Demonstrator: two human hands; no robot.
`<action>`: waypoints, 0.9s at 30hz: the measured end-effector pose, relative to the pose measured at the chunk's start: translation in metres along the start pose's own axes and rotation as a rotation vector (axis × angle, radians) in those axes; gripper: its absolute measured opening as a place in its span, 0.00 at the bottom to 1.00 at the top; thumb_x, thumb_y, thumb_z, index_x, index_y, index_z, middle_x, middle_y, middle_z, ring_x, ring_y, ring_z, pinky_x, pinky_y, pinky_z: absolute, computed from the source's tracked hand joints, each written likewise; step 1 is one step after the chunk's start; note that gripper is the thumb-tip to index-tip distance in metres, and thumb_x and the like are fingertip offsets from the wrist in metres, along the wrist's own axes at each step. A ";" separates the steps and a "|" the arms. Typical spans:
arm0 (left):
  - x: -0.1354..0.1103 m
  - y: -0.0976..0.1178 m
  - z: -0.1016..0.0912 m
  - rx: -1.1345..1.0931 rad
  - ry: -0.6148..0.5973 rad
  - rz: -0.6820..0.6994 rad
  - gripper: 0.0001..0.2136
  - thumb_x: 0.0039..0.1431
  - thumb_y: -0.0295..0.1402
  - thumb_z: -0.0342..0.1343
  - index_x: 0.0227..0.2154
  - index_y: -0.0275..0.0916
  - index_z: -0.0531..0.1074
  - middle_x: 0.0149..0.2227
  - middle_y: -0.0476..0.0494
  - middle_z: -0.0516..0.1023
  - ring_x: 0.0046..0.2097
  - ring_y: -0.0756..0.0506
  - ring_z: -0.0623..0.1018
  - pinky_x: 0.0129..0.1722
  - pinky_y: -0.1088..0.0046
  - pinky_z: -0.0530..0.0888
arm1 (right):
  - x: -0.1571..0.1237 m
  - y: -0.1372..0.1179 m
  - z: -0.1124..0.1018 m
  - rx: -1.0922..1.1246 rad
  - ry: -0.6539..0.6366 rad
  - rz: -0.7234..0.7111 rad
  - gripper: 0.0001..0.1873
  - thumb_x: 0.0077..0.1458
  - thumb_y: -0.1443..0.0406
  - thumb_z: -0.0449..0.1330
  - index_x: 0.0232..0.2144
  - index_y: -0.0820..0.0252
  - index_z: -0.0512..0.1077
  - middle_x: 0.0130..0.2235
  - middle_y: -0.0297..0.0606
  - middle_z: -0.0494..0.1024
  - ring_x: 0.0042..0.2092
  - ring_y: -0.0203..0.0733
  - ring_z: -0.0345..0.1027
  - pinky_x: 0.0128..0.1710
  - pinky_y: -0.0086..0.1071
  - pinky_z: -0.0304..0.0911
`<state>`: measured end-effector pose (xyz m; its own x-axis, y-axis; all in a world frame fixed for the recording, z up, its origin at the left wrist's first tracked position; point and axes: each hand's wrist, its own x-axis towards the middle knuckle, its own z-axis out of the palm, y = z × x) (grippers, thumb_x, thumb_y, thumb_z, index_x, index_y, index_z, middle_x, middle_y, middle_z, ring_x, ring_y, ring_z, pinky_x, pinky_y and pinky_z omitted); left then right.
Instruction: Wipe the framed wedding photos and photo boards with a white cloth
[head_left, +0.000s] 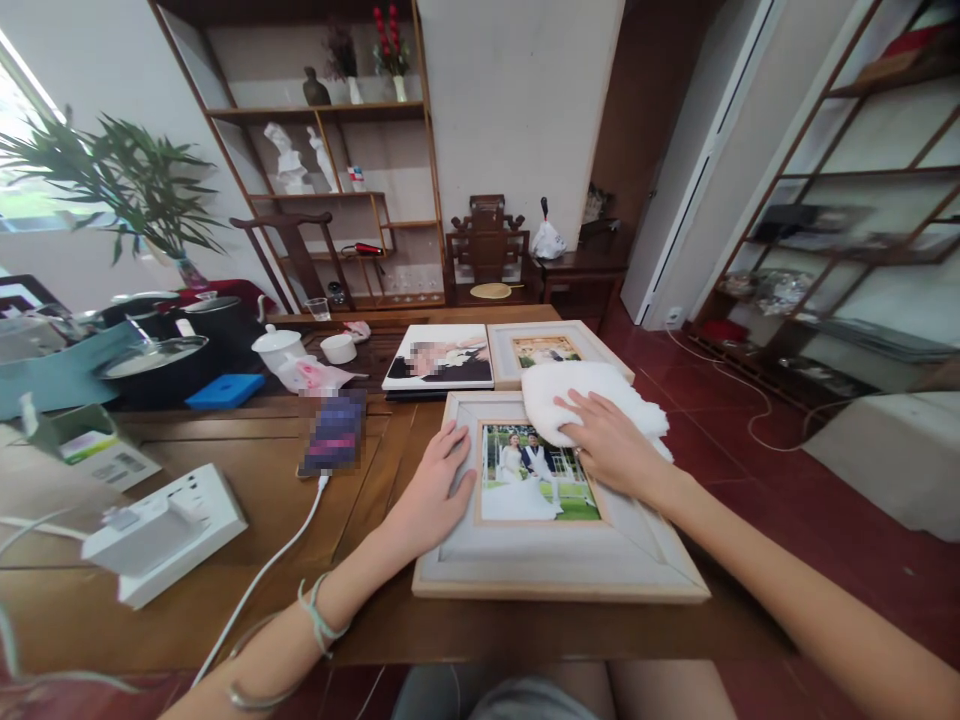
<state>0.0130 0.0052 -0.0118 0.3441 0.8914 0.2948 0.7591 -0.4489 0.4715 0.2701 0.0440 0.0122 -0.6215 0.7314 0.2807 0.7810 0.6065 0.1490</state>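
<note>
In front of me a picture frame (555,560) with a wide pale mat and a light wood edge lies flat on the wooden table. A wedding photo (536,480) of two people sits in its middle. My left hand (442,490) rests on the frame's left side, fingers stretched out. Under my right hand (607,440) is a fluffy white cloth (577,385), pressed onto the frame's upper right part; the cloth hides that corner. My right fingers lie over the cloth's near side.
Behind it lie a second frame (502,350) and a white-edged photo panel (442,382). Leftward are a phone (334,432) on a white cable, a power strip (184,535), a blue box (225,391), a lidded pan (157,375) and a white teapot (279,347). The table's edge (420,650) is close to me.
</note>
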 end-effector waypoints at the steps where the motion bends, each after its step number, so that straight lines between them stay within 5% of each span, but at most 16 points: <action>1: 0.000 0.000 0.001 0.003 0.010 0.000 0.20 0.59 0.32 0.45 0.53 0.30 0.63 0.58 0.32 0.61 0.63 0.38 0.53 0.60 0.53 0.56 | -0.003 -0.005 -0.005 0.006 -0.017 -0.003 0.22 0.43 0.77 0.50 0.41 0.64 0.72 0.55 0.49 0.66 0.59 0.54 0.53 0.55 0.48 0.51; 8: -0.001 -0.002 0.005 0.044 0.046 0.011 0.20 0.59 0.33 0.45 0.53 0.31 0.63 0.58 0.32 0.61 0.63 0.38 0.54 0.59 0.53 0.56 | -0.053 -0.060 -0.050 0.117 -0.058 -0.088 0.21 0.36 0.77 0.51 0.33 0.58 0.73 0.47 0.46 0.74 0.48 0.54 0.66 0.46 0.44 0.62; 14: -0.001 -0.001 0.005 0.031 0.047 0.010 0.20 0.59 0.34 0.45 0.52 0.30 0.63 0.58 0.31 0.61 0.63 0.38 0.54 0.59 0.53 0.56 | -0.076 -0.083 -0.055 0.245 0.034 -0.094 0.18 0.32 0.73 0.53 0.28 0.55 0.73 0.46 0.43 0.75 0.48 0.54 0.65 0.46 0.45 0.62; 19: 0.000 -0.003 0.005 0.013 0.047 0.028 0.20 0.60 0.34 0.45 0.53 0.33 0.63 0.58 0.33 0.61 0.63 0.38 0.54 0.59 0.52 0.57 | -0.065 -0.063 -0.040 0.251 -0.063 -0.008 0.24 0.33 0.76 0.51 0.35 0.56 0.73 0.56 0.40 0.66 0.58 0.52 0.53 0.56 0.47 0.51; 27: -0.001 -0.005 0.005 0.004 0.044 0.027 0.19 0.61 0.32 0.42 0.53 0.33 0.63 0.58 0.33 0.62 0.63 0.39 0.54 0.59 0.52 0.56 | -0.001 0.009 -0.005 0.021 0.032 0.000 0.25 0.41 0.78 0.50 0.43 0.61 0.70 0.59 0.44 0.60 0.62 0.54 0.44 0.58 0.56 0.42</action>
<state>0.0115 0.0070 -0.0184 0.3398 0.8755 0.3436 0.7523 -0.4722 0.4594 0.2781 0.0468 0.0179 -0.6187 0.7215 0.3110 0.7795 0.6130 0.1287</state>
